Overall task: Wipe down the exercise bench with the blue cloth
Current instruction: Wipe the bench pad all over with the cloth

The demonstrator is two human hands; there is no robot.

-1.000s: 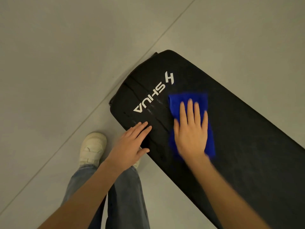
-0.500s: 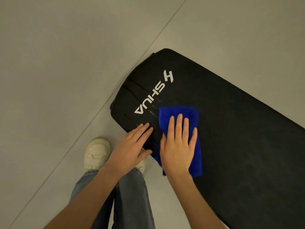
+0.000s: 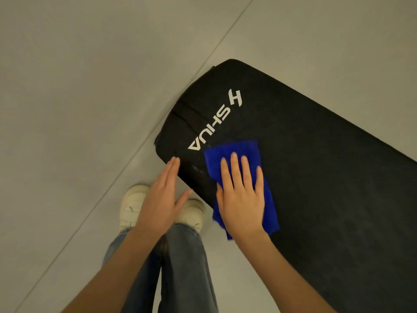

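Fingers (image 3: 234, 168) flat atop blue cloth (image 3: 237, 150), bench (image 3: 316, 166) edge.

Matt black bench (image 3: 316, 177) — fuzzy cloth (image 3: 234, 152)

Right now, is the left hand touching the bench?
Cannot tell. In the head view, the left hand has its fingertips at the exercise bench corner, but neither contact nor a gap shows plainly.

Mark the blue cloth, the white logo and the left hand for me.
blue cloth (image 3: 234, 150): head view, bare upper part above the fingers.
white logo (image 3: 216, 123): head view, on the lettering.
left hand (image 3: 161, 199): head view, back of the hand.
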